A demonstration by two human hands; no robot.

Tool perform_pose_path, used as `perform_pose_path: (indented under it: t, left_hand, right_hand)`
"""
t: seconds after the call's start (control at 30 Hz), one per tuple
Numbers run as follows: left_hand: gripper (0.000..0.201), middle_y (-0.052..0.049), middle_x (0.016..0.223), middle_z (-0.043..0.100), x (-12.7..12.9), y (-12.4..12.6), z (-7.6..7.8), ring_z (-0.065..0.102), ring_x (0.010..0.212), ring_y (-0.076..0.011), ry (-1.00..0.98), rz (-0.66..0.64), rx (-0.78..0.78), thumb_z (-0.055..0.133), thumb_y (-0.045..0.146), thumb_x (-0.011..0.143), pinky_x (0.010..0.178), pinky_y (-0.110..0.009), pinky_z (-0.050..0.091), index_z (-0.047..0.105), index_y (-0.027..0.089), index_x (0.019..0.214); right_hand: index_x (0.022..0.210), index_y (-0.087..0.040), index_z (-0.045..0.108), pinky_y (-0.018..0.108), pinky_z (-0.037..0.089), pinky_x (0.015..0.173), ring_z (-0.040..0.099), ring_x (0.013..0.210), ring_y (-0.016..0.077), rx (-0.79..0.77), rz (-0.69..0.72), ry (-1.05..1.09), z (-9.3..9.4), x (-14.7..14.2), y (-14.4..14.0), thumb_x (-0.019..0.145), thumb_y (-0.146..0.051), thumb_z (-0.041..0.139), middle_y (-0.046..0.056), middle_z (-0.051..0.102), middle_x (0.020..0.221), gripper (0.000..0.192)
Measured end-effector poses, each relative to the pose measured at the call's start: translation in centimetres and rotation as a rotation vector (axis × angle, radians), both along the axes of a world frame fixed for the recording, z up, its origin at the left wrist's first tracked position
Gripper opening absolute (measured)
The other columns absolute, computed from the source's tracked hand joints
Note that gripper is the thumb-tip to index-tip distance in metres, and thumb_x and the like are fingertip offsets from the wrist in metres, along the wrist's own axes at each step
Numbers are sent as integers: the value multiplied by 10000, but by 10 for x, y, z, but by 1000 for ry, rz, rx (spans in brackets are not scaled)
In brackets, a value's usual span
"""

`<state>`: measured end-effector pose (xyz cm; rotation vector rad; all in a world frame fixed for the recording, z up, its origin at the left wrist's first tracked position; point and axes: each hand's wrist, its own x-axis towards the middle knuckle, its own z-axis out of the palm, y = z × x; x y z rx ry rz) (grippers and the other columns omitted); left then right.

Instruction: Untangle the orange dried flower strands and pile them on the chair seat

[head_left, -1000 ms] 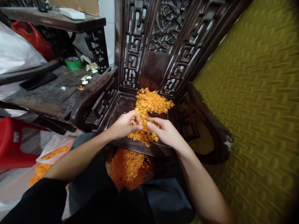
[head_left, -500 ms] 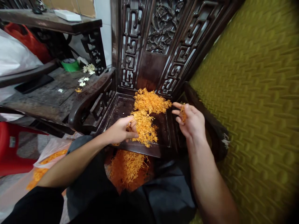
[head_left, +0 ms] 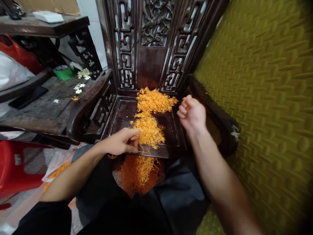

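**Sorting orange strands on a carved chair seat**

Resting at the front edge of the seat, the left hand has thumb and fingers pinched together on a few orange strands at the near side of the front pile. The right hand is raised over the seat's right edge, fingers curled into a loose fist around a small tuft of the same strands. A second, thicker pile lies at the back of the seat, against the carved chair back, just touching the front pile.

The seat is dark, worn wood with a raised rim and fretwork arms. Below its front edge, between the person's knees, more strands lie heaped. A yellow-green padded wall with a raised pattern fills the right side. To the left stands a dark side table carrying small white flowers, a green tape roll and a flat black object. A red stool and clear plastic with more orange strands lie on the floor at the left.
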<state>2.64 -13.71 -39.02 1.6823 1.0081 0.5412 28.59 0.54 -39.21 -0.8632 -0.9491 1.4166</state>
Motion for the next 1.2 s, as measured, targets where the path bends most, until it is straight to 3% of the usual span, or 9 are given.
perform_pose_path:
  t: [0.13,0.23,0.37,0.47,0.63,0.83,0.93,1.1,1.2]
  left_hand:
    - [295,22,724,663,-1,-1,4,549,627,-100,26,4,-2,724,175,797,580,-242,409,433,197,748]
    - [238,27,705,652,0,0,5,554,608,-101,85,-23,20,714,174,804,567,-245,415,479,188,765]
    - [244,41,692,627,1,1,5,552,594,-101,139,-35,53,717,192,817,556,-243,411,477,191,772]
    - [261,43,702,628,0,1,5,544,606,-100,175,-48,104,722,204,826,572,-245,399,467,193,770]
    - [244,45,689,628,-2,2,3,531,597,-103,175,-59,141,716,216,836,575,-250,381,478,194,789]
    - [263,69,645,498,-4,3,4,441,573,-97,203,-51,226,728,224,814,561,-257,337,471,197,767]
    - [229,56,657,540,-6,2,7,476,588,-102,167,-79,151,709,206,833,569,-254,355,491,190,765]
    - [277,46,670,582,-13,-2,6,520,602,-100,96,-158,77,727,194,823,575,-244,382,466,189,730]
    - [321,46,675,597,-15,-2,3,530,600,-101,94,-141,61,727,194,816,571,-244,380,417,202,731]
  right_hand:
    - [937,-189,625,192,193,380,543,507,78,-8,115,-140,2,12,2,713,-407,856,14,686,807,389]
    - [1156,-170,676,222,207,435,445,470,62,40,435,-271,0,2,-23,796,-439,808,-32,603,708,468]
    - [938,-133,747,248,214,501,322,517,62,122,872,-559,-4,-12,-43,869,-586,720,-55,470,610,459]
    - [816,-156,735,253,302,554,412,584,90,203,861,-672,-4,-15,-40,839,-610,735,-26,554,658,455]
    - [1206,-183,730,245,350,559,463,599,109,238,1073,-774,-3,-16,-29,895,-575,682,-42,580,681,503]
    - [767,-165,642,227,219,455,297,458,59,92,1244,-683,-19,-24,-34,915,-613,653,-86,405,520,472]
    - [759,-177,620,216,183,430,295,436,51,11,1047,-594,-26,-28,-28,831,-579,764,-89,420,502,433]
    - [698,-221,430,186,152,378,308,387,38,-38,130,-292,-23,-8,11,750,-492,839,-90,454,530,493]
    - [793,-223,457,176,182,379,565,499,80,-19,111,-235,-13,7,16,706,-423,865,7,708,803,462]
